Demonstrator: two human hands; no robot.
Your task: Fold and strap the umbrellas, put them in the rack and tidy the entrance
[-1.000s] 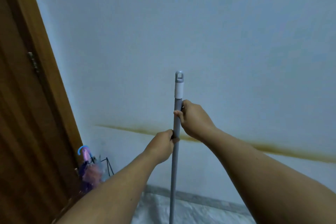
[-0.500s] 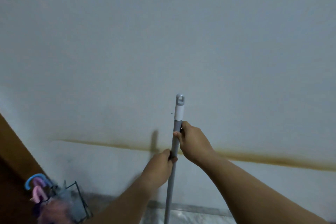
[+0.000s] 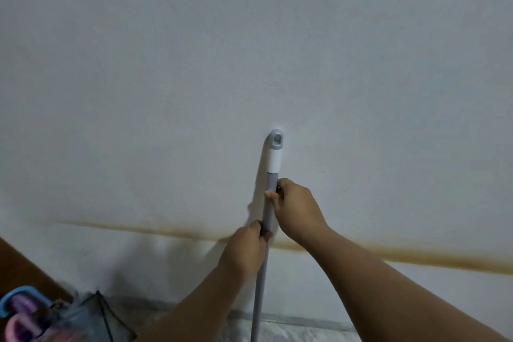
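Here, one grey pole (image 3: 263, 253) stands upright against the wall (image 3: 249, 50), its capped top touching the plaster. The left hand (image 3: 247, 247) grips it low, the right hand (image 3: 294, 208) grips higher. The rack (image 3: 102, 314) with umbrellas (image 3: 19, 314) fills the lower-left corner.

A pale wall (image 3: 249, 50) carries a brownish horizontal stain (image 3: 416, 257); a grey skirting strip (image 3: 305, 322) meets the marbled floor (image 3: 291, 334).
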